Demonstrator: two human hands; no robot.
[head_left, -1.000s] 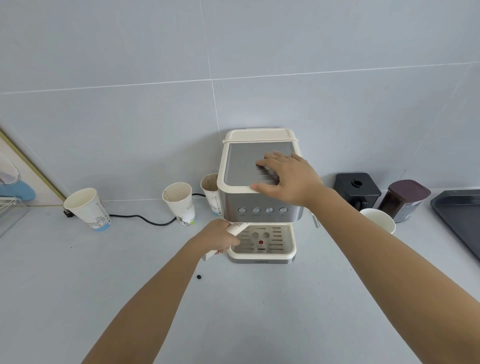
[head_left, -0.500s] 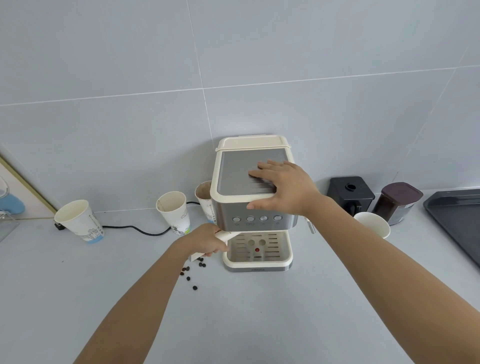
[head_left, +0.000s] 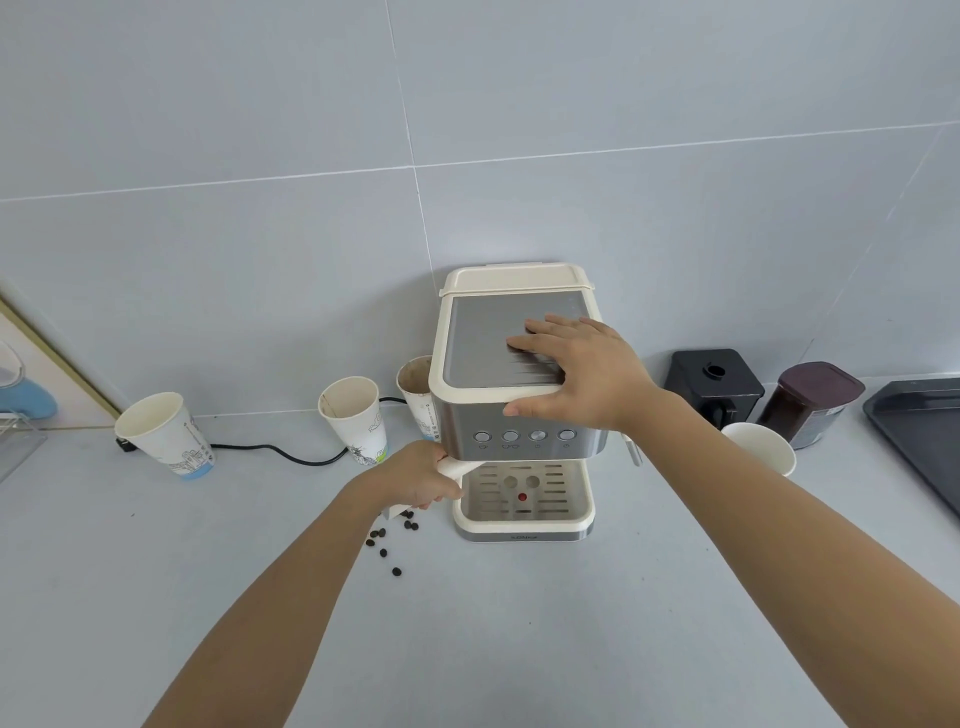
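Note:
A cream and steel espresso machine (head_left: 488, 332) stands against the tiled wall. My right hand (head_left: 576, 374) lies flat on its grey top plate, fingers straight, thumb over the front rim. My left hand (head_left: 421, 480) grips the cream portafilter handle (head_left: 457, 467), which sticks out to the left from under the machine's front. The portafilter's head is hidden under the machine. The drip tray (head_left: 524, 501) below has a red dot. Several coffee beans (head_left: 387, 540) lie on the counter under my left wrist.
Three paper cups (head_left: 166, 434) (head_left: 356, 418) (head_left: 415, 395) stand left of the machine, with a black cable (head_left: 280, 452) behind them. To the right are a white cup (head_left: 761, 447), a black grinder (head_left: 717, 384), a dark jar (head_left: 810, 402) and a black tray (head_left: 924, 431).
The camera view shifted a little. My left hand with the handle has swung slightly, and coffee beans have appeared on the counter below it. My right hand stays on the top.

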